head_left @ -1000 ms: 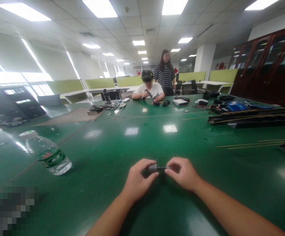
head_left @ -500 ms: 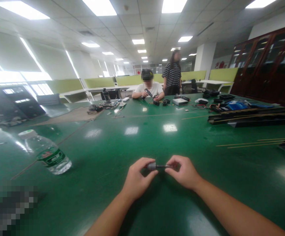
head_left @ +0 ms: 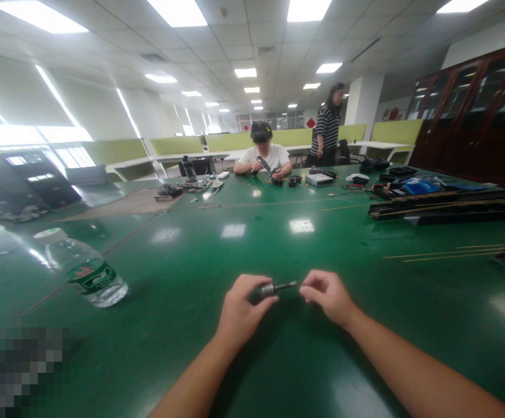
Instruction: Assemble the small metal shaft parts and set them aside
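Between the thumb and fingers of my left hand (head_left: 246,305) is a small grey cylindrical part with a thin dark shaft (head_left: 283,286) that points right. Just beyond the shaft's tip, my right hand (head_left: 327,295) has its thumb and index finger pinched together. Whatever lies between those fingertips is too small to make out. Both hands are over the green table (head_left: 252,249), near its front.
A water bottle (head_left: 87,273) leans at the left. Black rails (head_left: 448,209) and thin rods lie at the right. Across the table a seated person (head_left: 263,157) handles small black parts; another person (head_left: 328,125) stands behind.
My right hand has moved off the shaft, slightly right and up, and its fingers have drawn together. The shaft tip now shows and tilts up. The standing person has moved right.
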A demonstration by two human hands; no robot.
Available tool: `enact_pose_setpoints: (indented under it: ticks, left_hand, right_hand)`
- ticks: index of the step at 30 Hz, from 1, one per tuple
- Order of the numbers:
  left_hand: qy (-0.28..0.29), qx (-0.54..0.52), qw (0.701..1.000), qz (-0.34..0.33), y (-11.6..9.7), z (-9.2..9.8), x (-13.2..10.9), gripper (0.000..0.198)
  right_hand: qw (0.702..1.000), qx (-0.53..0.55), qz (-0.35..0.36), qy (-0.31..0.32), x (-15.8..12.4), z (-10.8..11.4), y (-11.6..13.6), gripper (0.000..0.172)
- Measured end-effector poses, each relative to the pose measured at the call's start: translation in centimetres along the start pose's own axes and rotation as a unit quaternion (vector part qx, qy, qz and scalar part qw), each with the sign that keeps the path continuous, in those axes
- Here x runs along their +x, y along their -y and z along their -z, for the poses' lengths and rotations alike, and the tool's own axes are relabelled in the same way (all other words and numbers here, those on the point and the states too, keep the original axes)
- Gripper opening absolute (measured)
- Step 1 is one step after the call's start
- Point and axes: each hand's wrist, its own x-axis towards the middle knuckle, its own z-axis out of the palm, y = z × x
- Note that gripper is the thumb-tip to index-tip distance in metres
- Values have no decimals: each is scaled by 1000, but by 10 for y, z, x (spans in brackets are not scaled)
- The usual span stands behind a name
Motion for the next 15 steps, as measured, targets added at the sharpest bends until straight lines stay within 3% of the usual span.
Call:
enact_pose_setpoints:
  ticks: [4,10,13,15]
  left_hand:
    - [-54,-17,994,90,3,2,5,32]
    - [-76,-214,946,232,4,8,10,55]
    - [-77,-266,924,263,3,27,4,54]
    - [-75,-249,927,270,5,51,-7,53]
  right_hand:
    - [981,188,-51,-2,6,2,-7,30]
    - [968,231,-88,-31,13,-2,-15,41]
    - [965,241,-97,-34,14,-3,-18,42]
    - [964,245,-100,-29,14,-4,-18,42]
